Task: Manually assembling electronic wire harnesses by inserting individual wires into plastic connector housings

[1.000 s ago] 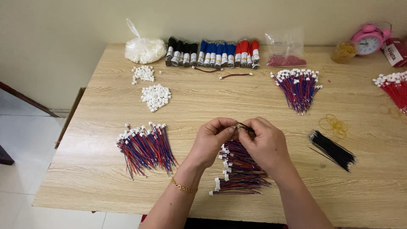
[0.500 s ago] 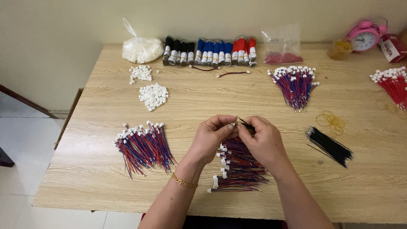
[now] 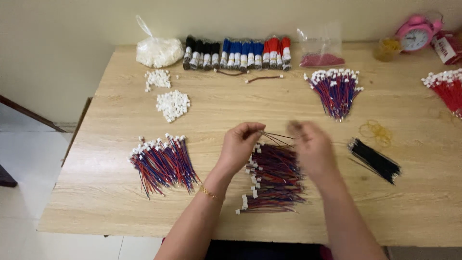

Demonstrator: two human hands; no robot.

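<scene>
Head view, what I saw: far edge of the wooden table held the packaging. Far left, a knotted clear bag of white connectors. Right of it, a row of wire spools in black, blue and red. Further right, an upright clear pouch with a layer of red bits in its bottom. Far right corner: a small jar of yellowish stuff, a pink alarm clock, and a red-and-white packet cut off by the frame edge.

My left hand pinched a few thin wires between thumb and fingertips, narrow grip. Right hand was motion-blurred just beside the wires' other end; couldn't tell whether it gripped them. Both hands sat over a pile of red-blue leads with white plugs, near centre.

Loose stuff: another bundle of leads near left, a third bundle far right of centre, black cable ties right, yellow rubber bands just beyond them, two heaps of white connectors far left.
</scene>
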